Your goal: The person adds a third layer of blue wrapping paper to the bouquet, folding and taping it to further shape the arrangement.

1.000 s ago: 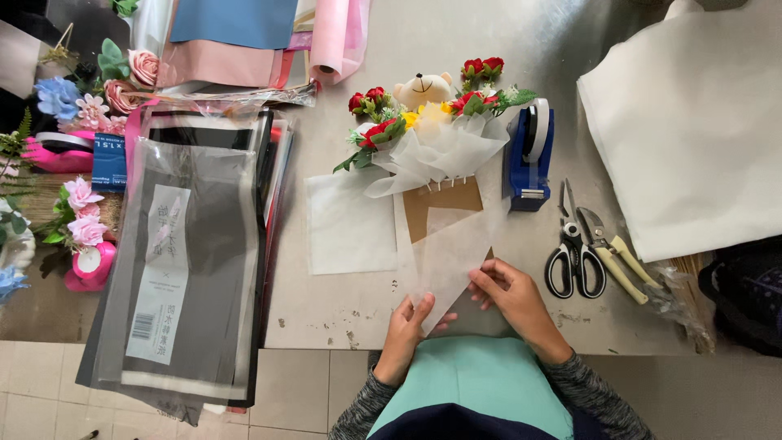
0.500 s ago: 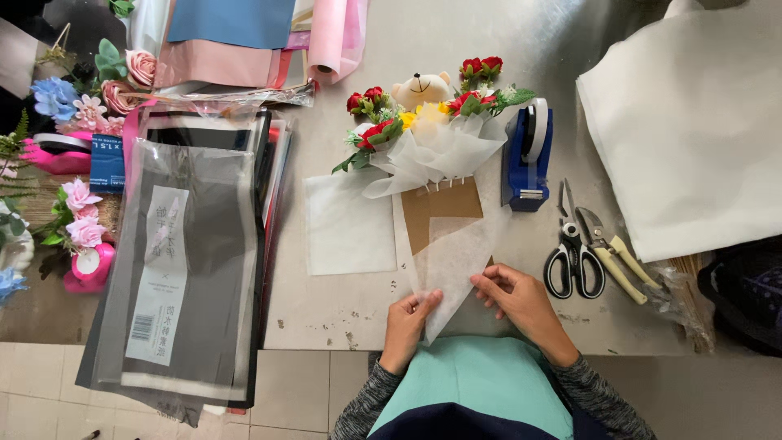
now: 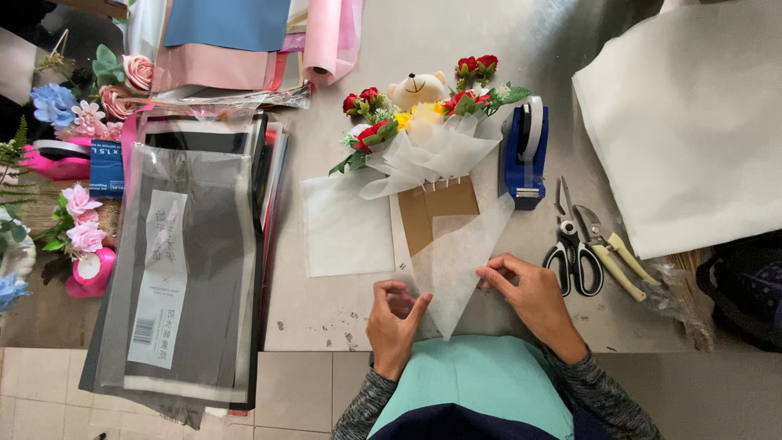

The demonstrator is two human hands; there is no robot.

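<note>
While both hands pinched the tissue sheet at the bench's near edge, left hand at its lower point, right hand on its side edge, it looked light, limp and easily torn, best held by its edges.

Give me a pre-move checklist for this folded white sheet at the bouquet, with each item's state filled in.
1. Both hands on the sheet: ok. The left hand and right hand pinch the translucent white sheet at its two side edges.
2. Sheet folded to a point: ok, the tip points toward the person.
3. Sheet reaches the bouquet: ok, its upper edge lies over the brown card under the stems.
4. Tape dispenser at hand: ok, right of the bouquet.
5. Scissors at hand: ok, lying beside the right hand.
6. Crease sharp and even: cannot tell.
</note>
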